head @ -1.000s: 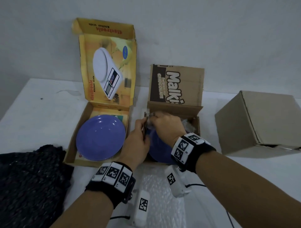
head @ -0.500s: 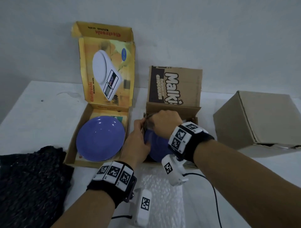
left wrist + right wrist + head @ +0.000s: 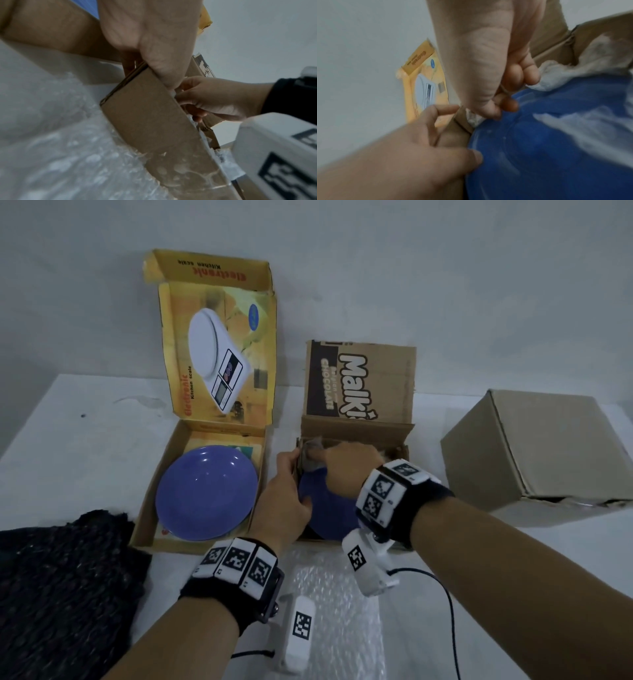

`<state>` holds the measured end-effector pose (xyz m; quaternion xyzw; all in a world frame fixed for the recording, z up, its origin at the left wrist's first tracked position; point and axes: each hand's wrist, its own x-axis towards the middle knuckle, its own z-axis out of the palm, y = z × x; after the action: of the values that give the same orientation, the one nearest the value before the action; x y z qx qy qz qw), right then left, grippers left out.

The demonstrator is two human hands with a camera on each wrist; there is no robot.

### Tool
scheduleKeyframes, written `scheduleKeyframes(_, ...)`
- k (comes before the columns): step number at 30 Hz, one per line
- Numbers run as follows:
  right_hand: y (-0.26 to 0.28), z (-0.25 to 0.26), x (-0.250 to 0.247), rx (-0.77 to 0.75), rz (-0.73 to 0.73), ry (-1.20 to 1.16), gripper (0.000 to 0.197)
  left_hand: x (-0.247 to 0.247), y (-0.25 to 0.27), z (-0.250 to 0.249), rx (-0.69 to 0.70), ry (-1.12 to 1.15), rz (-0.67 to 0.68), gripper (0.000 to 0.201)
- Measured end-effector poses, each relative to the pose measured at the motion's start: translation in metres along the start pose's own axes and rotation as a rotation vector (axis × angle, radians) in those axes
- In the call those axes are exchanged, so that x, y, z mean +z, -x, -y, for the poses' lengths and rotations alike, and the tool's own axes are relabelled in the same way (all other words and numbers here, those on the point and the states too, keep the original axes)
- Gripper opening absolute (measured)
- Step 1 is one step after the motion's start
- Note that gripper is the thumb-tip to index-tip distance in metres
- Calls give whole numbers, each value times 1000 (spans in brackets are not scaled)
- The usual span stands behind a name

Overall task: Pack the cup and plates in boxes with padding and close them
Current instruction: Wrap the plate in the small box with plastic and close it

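A brown Malki box [image 3: 356, 424] stands open at the middle of the table with a blue plate [image 3: 329, 510] [image 3: 539, 148] lying in it. White padding [image 3: 573, 70] is crumpled along the plate's far edge. My left hand [image 3: 297, 477] [image 3: 149, 70] grips the box's left wall [image 3: 145, 115], thumb inside and fingers outside. My right hand [image 3: 318, 457] [image 3: 496, 108] reaches into the far left corner and pinches padding [image 3: 474, 119] between the wall and the plate. A second blue plate [image 3: 205, 491] lies in the open yellow kitchen-scale box [image 3: 219, 337] to the left.
A closed plain cardboard box [image 3: 534, 453] sits at the right. A sheet of bubble wrap [image 3: 329, 611] lies in front of the brown box under my wrists. A dark knitted cloth [image 3: 61, 594] covers the near left of the white table [image 3: 85, 446].
My right hand has sunk lower into the box's far left corner with the padding. My left hand has shifted a little further along the left wall.
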<state>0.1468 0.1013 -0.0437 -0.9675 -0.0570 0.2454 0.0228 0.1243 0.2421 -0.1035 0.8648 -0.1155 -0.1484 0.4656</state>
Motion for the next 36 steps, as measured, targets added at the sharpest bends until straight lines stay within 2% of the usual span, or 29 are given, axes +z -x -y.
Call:
scheduleKeyframes(4, 13, -11, 0, -39, -169, -78, 50, 1, -1, 0, -16, -1, -1, 71)
scheduleKeyframes(7, 13, -9, 8, -92, -78, -21, 60, 0, -1, 2, -2, 8, 5, 72)
scheduleKeyframes(10, 6, -10, 8, -77, -41, -71, 67, 0, -3, 3, 7, -11, 5, 72)
scheduleKeyframes(14, 19, -12, 9, -73, -25, -139, 63, -3, 1, 0, -4, 125, 28, 57)
scheduleKeyframes(15, 28, -11, 10, -74, -88, -161, 55, -4, 2, 1, -12, 157, 47, 54)
scheduleKeyframes(17, 51, -3, 17, -134, -318, -238, 33, -10, 1, 4, -24, 186, 100, 49)
scheduleKeyframes(19, 78, 9, 31, -308, -475, -294, 13, -17, 2, 5, -34, 237, 164, 48)
scheduleKeyframes(20, 92, 16, 40, -387, -455, -290, 9, -20, 2, 4, -48, 250, 193, 50)
scheduleKeyframes(21, 104, 23, 52, -434, -360, -267, 13, -22, 3, 3, -64, 238, 213, 52)
scheduleKeyframes(22, 113, 28, 65, -448, -218, -223, 26, -23, 4, 3, -73, 210, 226, 53)
scheduleKeyframes(24, 123, 36, 91, -401, 19, -106, 66, -22, 6, 1, -66, 158, 226, 55)
scheduleKeyframes(25, 125, 39, 101, -380, 63, -54, 78, -22, 7, 2, -64, 144, 218, 55)
scheduleKeyframes(26, 126, 41, 107, -365, 59, -28, 82, -21, 9, 2, -60, 140, 206, 55)
scheduleKeyframes(27, 126, 41, 110, -348, 37, -29, 77, -20, 9, 2, -55, 145, 195, 55)
scheduleKeyframes(29, 128, 37, 112, -323, -11, -53, 54, -19, 9, 2, -48, 154, 181, 56)
scheduleKeyframes(31, 133, 32, 109, -370, -80, -99, 28, -19, 9, 2, -47, 136, 179, 56)
scheduleKeyframes(33, 141, 28, 99, -394, -155, -188, 12, -19, 8, 2, -52, 138, 177, 56)
scheduleKeyframes(36, 146, 18, 76, -335, -256, -389, 20, -20, 8, 2, -43, 180, 172, 56)
